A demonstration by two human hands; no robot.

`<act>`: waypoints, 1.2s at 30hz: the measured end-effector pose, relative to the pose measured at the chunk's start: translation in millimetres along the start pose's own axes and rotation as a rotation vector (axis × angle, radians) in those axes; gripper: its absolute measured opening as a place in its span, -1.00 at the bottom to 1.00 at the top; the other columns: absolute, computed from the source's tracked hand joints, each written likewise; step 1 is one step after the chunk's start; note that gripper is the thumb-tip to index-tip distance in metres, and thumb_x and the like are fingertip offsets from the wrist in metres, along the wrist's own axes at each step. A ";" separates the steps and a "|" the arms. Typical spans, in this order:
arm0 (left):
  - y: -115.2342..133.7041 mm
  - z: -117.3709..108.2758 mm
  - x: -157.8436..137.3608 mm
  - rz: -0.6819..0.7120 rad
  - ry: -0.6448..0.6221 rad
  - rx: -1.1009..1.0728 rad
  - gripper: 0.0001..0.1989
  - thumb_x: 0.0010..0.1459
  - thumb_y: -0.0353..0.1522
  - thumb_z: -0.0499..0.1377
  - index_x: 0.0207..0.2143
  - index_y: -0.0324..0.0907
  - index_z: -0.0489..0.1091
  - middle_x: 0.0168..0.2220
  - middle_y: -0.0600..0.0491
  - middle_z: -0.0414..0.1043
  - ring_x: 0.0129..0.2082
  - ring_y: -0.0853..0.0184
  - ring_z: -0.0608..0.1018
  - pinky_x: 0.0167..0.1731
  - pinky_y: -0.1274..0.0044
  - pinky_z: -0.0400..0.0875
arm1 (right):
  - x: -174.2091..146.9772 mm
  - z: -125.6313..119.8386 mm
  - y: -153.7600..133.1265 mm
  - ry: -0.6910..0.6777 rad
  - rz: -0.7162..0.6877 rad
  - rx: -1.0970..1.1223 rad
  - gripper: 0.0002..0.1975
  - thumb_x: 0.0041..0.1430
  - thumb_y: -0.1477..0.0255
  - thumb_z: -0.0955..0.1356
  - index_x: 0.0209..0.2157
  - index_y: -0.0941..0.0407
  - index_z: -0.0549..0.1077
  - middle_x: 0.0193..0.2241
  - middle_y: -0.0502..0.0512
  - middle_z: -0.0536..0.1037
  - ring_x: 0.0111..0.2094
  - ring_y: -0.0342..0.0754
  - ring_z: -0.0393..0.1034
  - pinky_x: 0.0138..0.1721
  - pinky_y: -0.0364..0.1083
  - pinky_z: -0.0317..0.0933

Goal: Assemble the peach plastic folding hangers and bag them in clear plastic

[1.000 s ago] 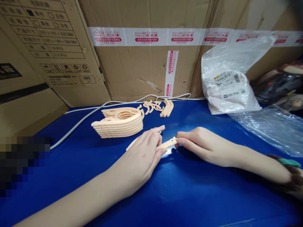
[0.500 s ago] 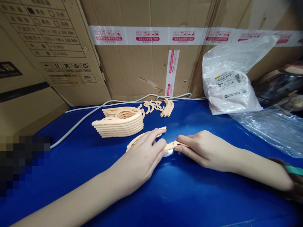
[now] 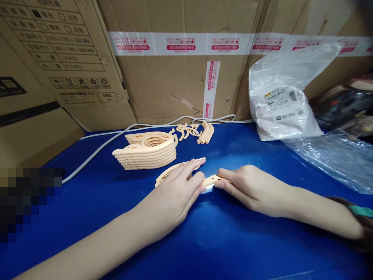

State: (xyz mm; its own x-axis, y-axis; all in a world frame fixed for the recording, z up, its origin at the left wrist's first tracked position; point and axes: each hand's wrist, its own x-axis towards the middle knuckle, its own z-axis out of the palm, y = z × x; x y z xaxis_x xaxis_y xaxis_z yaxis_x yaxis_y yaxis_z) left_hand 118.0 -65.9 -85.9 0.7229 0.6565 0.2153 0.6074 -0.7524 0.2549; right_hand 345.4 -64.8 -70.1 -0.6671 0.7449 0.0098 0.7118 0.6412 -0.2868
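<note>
A cream plastic part that looks like a folding hanger lies on the blue tabletop, largely hidden under my left hand. My left fingers wrap over it, with the thumb pressed at its near edge. One end, with a small round hole, sticks out to the right of that thumb. There my right hand pinches a thin cream piece between thumb and forefinger, up against the holed end. Whether the two are joined cannot be made out. Behind my left hand stands a neat stack of matching hangers.
Small curved cream hooks and a few curved arm pieces lie beyond the stack. A white cable runs along the back. Cardboard boxes wall the rear. At right sit a labelled plastic bag and clear film.
Almost nothing differs. My right hand and the holed end have shifted very slightly, with both grips kept.
</note>
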 end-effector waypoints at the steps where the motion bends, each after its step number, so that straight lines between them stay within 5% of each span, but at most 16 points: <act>1: -0.2 0.2 0.3 0.003 0.001 0.007 -0.69 0.42 -0.34 -0.18 -0.13 -0.21 0.33 0.30 -0.14 0.11 0.29 0.11 0.22 0.23 0.19 0.21 | -0.1 0.9 0.6 0.007 -0.009 -0.043 -0.66 0.42 0.27 0.05 -0.40 0.09 0.21 -0.62 -0.04 0.33 -0.64 -0.14 0.16 -0.54 -0.13 -0.14; 22: -1.3 0.6 0.5 0.093 -0.009 0.081 -0.71 0.42 -0.37 -0.15 -0.19 -0.22 0.34 0.24 -0.15 0.23 0.30 0.16 0.21 0.24 0.24 0.20 | -2.0 8.6 4.4 0.221 -0.243 -0.454 -0.65 0.40 0.37 0.08 -0.42 0.11 0.32 -0.54 -0.01 0.40 -0.58 -0.13 0.28 -0.51 -0.08 -0.05; 30: -0.9 -0.7 0.5 0.103 -0.021 0.020 -0.71 0.42 -0.36 -0.16 -0.15 -0.20 0.33 0.25 -0.14 0.21 0.31 0.21 0.17 0.26 0.26 0.15 | -0.5 3.6 6.2 0.279 -0.280 -0.402 -0.66 0.35 0.37 0.14 -0.48 0.12 0.35 -0.59 -0.04 0.38 -0.62 -0.18 0.22 -0.51 -0.10 -0.08; 36: 3.1 -8.6 0.1 -0.043 -0.060 -0.154 -0.72 0.38 -0.17 -0.06 -0.14 -0.12 0.33 0.30 -0.06 0.15 0.31 0.17 0.17 0.26 0.16 0.10 | 0.7 0.3 12.7 0.217 -0.384 -0.290 -0.50 0.34 0.10 0.17 -0.56 0.12 0.32 -0.66 -0.02 0.37 -0.62 -0.17 0.17 -0.51 -0.09 -0.13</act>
State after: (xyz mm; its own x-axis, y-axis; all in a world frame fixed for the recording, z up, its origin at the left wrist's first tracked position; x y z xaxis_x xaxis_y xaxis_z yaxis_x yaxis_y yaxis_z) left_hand 117.2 -67.7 -77.0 0.7180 0.6805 0.1459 0.5842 -0.7033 0.4052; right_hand 353.9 -56.2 -74.1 -0.8528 0.4477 0.2688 0.4772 0.8772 0.0532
